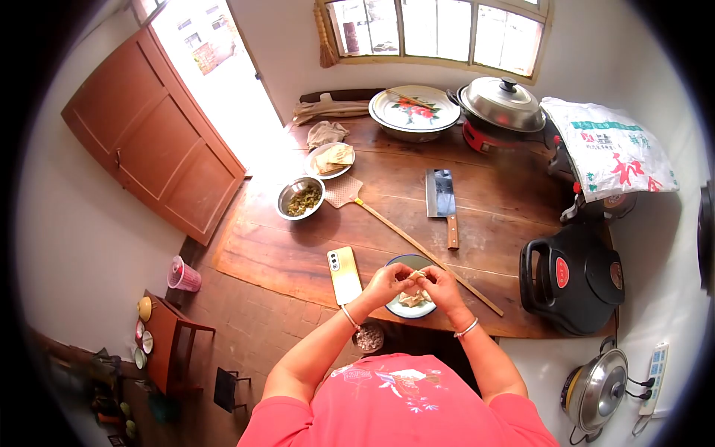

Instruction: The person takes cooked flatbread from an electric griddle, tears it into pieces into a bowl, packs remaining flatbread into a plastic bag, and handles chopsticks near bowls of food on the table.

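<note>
Both of my hands meet above a white bowl (402,310) with a dark rim at the table's front edge. My left hand (391,283) and my right hand (441,287) pinch a small pale piece of flatbread or dough (417,275) between their fingertips. More pale torn pieces (412,299) lie in the bowl below. Just left of the bowl is a yellow phone (344,274), camera side up. A fly swatter (402,233) lies diagonally behind the bowl, its handle passing to the right of it.
A cleaver (441,195) lies mid-table. Behind left are a metal bowl of greens (302,198) and a plate of flatbread (330,161). A floral basin (415,109) and lidded pan (503,105) stand at the back; a black electric griddle (573,281) is at the right.
</note>
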Tool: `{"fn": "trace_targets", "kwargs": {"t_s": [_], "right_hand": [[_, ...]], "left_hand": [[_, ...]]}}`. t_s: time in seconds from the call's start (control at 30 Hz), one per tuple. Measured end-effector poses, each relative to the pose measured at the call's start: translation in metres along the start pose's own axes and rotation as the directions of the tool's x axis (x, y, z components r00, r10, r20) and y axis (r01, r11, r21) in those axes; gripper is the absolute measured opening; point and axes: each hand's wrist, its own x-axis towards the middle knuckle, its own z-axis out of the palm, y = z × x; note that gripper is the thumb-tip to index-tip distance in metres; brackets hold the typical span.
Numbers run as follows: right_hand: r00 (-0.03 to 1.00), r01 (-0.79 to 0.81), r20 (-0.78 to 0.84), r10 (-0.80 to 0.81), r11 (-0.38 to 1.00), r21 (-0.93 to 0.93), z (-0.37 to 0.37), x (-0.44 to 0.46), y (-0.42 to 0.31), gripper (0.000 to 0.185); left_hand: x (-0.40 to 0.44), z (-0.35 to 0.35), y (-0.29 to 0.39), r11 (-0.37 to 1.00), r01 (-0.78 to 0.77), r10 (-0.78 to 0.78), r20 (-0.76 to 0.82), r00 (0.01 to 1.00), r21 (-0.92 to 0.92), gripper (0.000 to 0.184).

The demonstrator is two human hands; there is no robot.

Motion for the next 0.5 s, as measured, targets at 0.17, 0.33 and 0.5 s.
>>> {"fn": "trace_targets", "kwargs": {"t_s": [0.17, 0.33, 0.5], "right_hand": [[0.998, 0.037, -0.044, -0.040, 0.997, -0.063, 0.000, -0.002, -0.009, 0.008], [0.998, -0.018, -0.058, 0.019, 1.000, 0.013, 0.005, -0.003, 0.002, 0.011], [0.990, -0.101, -0.048, 0.130, 0.917, 0.385, 0.010, -0.002, 0.007, 0.012]], "left_hand": [[-0.001, -0.002, 0.004, 0.999, -0.016, 0.016, 0.004, 1.000, 0.028, 0.028], [-0.002, 0.001, -0.006, 0.988, 0.091, -0.086, 0.043, 0.995, -0.128, 0.027], [-0.005, 0.007, -0.007, 0.991, 0.030, -0.032, -0.020, 0.999, -0.130, 0.024]]}}
